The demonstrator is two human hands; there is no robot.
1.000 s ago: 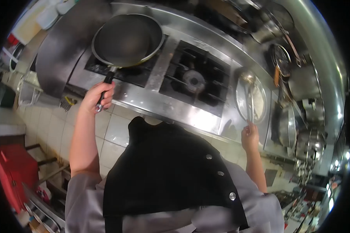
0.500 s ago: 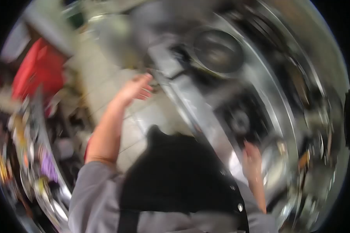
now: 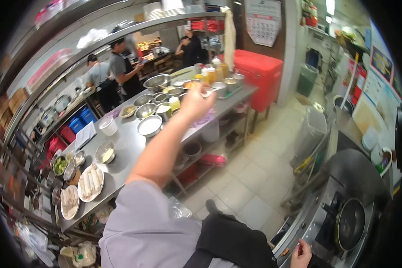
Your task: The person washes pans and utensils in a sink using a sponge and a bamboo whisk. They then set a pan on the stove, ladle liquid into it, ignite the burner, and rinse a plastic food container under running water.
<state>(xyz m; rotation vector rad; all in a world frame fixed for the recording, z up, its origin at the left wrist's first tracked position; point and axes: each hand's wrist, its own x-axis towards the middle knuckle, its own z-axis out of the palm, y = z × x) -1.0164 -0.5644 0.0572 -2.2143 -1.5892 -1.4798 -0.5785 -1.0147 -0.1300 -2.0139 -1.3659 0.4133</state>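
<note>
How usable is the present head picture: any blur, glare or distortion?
In the head view, lens distortion bows the shelf and the corners go black; in the head view, the left hand looks slightly soft; also there, a ceiling light blows out white.

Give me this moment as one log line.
Left hand: over table, by metal containers, grip unclear | Right hand: near stove, no item visible | Frying pan: on stove

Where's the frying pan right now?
In the head view, the frying pan is at lower right, on the stove, beyond the right hand.
</note>
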